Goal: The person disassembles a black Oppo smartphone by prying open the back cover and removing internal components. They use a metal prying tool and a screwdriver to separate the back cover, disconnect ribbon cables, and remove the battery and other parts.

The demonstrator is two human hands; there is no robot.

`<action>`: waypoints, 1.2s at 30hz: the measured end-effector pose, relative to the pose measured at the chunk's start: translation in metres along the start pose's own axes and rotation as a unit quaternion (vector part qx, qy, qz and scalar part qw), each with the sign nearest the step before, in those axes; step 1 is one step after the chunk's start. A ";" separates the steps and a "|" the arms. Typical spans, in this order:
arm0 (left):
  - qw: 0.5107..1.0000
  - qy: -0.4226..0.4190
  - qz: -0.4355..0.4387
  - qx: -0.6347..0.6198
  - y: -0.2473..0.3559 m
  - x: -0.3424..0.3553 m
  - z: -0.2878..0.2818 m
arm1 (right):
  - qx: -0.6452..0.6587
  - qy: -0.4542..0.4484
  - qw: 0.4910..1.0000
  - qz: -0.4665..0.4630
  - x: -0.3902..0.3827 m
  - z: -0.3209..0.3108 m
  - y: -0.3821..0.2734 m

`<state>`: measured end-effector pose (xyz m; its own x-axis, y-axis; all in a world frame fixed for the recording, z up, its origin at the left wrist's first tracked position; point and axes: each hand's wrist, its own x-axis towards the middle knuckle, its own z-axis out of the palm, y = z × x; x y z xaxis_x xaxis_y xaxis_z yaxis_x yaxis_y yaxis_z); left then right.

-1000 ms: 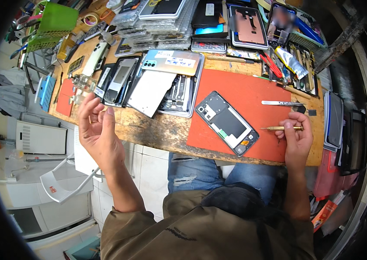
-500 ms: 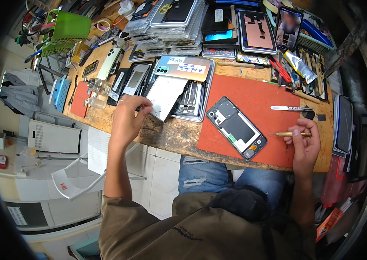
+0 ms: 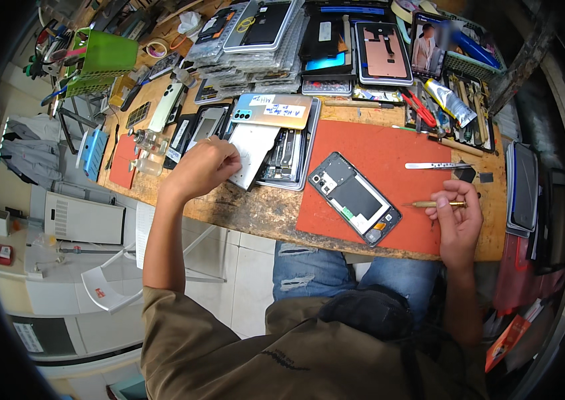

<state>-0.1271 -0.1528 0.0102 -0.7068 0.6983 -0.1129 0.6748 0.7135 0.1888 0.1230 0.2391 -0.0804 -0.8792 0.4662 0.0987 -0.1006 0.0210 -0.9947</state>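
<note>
My right hand (image 3: 459,223) is closed around a slim brass screwdriver (image 3: 424,204), its tip pointing left toward an opened phone (image 3: 354,199). The phone lies slantwise on an orange-red mat (image 3: 389,150), inner parts facing up; the tip is just clear of it. My left hand (image 3: 206,167) is at a white flat sheet (image 3: 254,148), fingers curled together by its left edge. Whatever those fingers hold, if anything, is hidden. Beneath the sheet, a tray (image 3: 306,170) carries phone parts, and a blue-orange phone back cover (image 3: 276,113) with handwritten labels rests across its far end.
Metal tweezers (image 3: 429,166) lie on the mat's right. Behind are stacked wrapped phone parts (image 3: 256,63), red pliers (image 3: 420,110), a glue tube (image 3: 450,101) and an upright phone with its screen lit (image 3: 429,43). Glass bottles (image 3: 149,153) stand left of my left hand.
My left hand has shifted right and its fingers have curled in more beside the white sheet. My right hand still holds the screwdriver near the phone. The upright phone's screen picture differs.
</note>
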 end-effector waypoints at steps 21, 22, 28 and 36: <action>0.970 0.211 0.035 -0.118 0.073 0.009 0.017 | -0.209 0.005 0.964 -0.166 -0.001 0.001 -0.011; 0.965 0.222 0.029 -0.134 0.084 -0.003 0.016 | -0.221 -0.012 0.954 -0.203 -0.001 0.004 -0.018; 0.914 0.259 0.105 -0.295 0.161 -0.016 0.079 | -0.314 -0.108 0.900 -0.283 0.014 0.012 -0.040; 0.887 0.230 0.083 -0.391 0.214 0.006 0.114 | -0.199 -0.167 0.927 -0.269 0.020 0.022 -0.068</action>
<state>0.0370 0.0107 -0.0618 -0.7452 0.5640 0.3558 0.5508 0.2198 0.8051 0.1025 0.2276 -0.0105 -0.8535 -0.0061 0.5210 -0.4456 0.5268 -0.7238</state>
